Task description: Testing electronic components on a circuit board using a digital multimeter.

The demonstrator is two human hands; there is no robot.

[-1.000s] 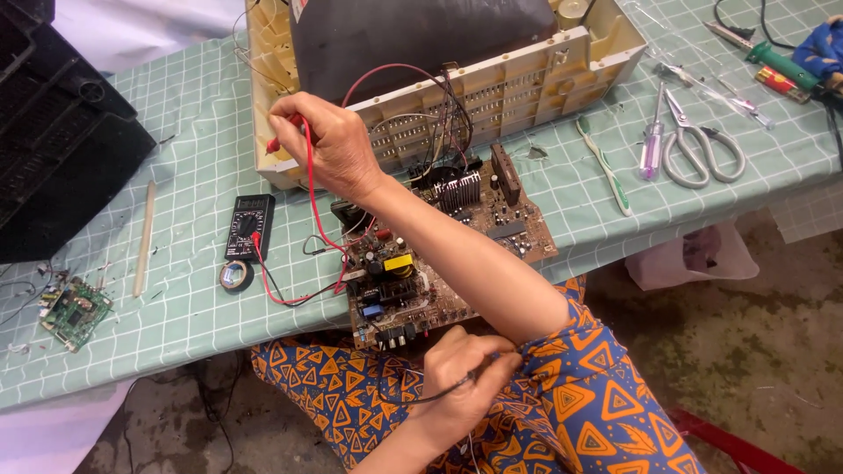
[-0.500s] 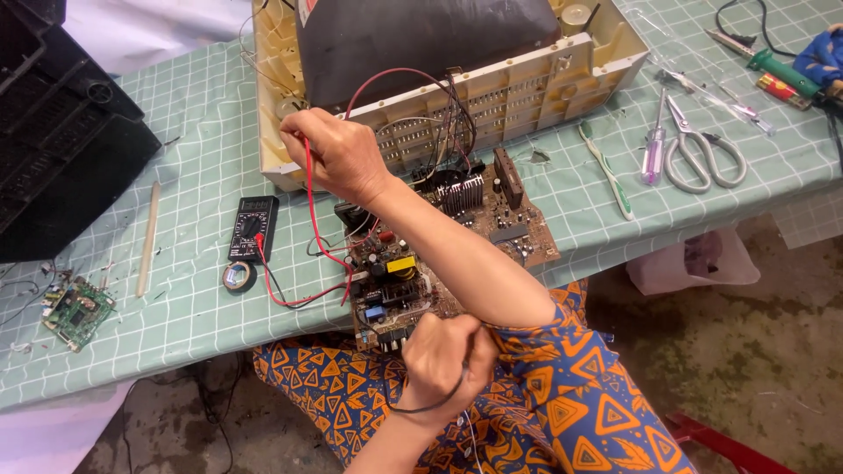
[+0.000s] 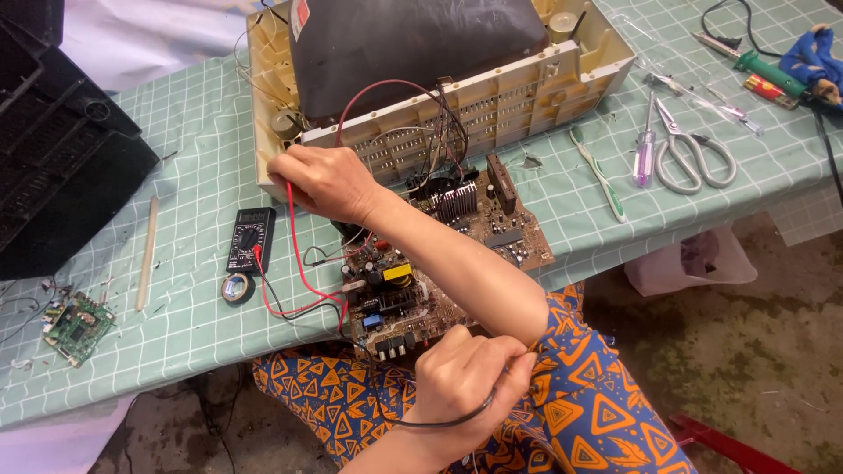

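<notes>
So compared with half a second back, not a lot has moved; the right hand (image 3: 327,183) is still up at the front-left corner of the cream plastic chassis (image 3: 492,96), fingers pinched narrow around the red probe lead (image 3: 294,250), knuckles resting right against the chassis edge; the red lead loops down across the green checked tabletop (image 3: 176,175) and back up to the little black multimeter (image 3: 250,239), which sits just beside a small roll of tape (image 3: 236,287); the left hand (image 3: 470,382) has shifted a touch, it's lower in the lap now, just off the near edge of the brown circuit board (image 3: 421,281), closed around a black lead (image 3: 439,423) that curls out under the fist; can't see the probe tip itself, the fingers hide it; the board hangs partly over the tabletop edge, with the heatsink and a yellow component showing between the two arms; the dark tube (image 3: 413,44) sits face-down in the chassis like before; off to the right nothing has budged: scissors (image 3: 694,154), a purple-handled screwdriver (image 3: 645,158), a toothbrush (image 3: 601,180); on the left, a wooden stick (image 3: 147,254), a small green board (image 3: 77,326) and the black back cover (image 3: 53,175) are all where they were.
</notes>
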